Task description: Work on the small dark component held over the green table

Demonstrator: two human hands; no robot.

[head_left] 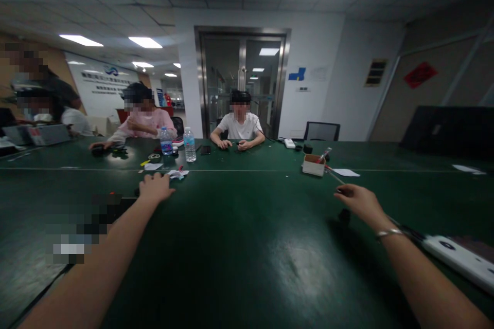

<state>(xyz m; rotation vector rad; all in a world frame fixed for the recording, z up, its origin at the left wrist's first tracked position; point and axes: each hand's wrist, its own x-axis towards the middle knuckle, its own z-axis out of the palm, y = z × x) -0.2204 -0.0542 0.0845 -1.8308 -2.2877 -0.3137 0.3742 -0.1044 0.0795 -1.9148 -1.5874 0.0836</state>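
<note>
My left hand (155, 188) reaches over the green table (247, 205) with its fingers apart and holds nothing that I can see. Crumpled white paper scraps (179, 174), with a bit of red on them, lie just beyond its fingertips. On the other side, the fingers of my right hand (358, 201) are pinched together on a thin, light, stick-like thing (337, 177). Its far end points at a small open box (314, 165), which has a clear and red item (324, 155) sticking out. Whether the stick touches the box I cannot tell.
Two water bottles (189, 145) stand beyond my left hand. A white power strip (459, 257) lies beside my right forearm. White paper (346, 172) lies behind the right hand. A person in white (240, 126) sits opposite; another in pink (148, 124) sits further left.
</note>
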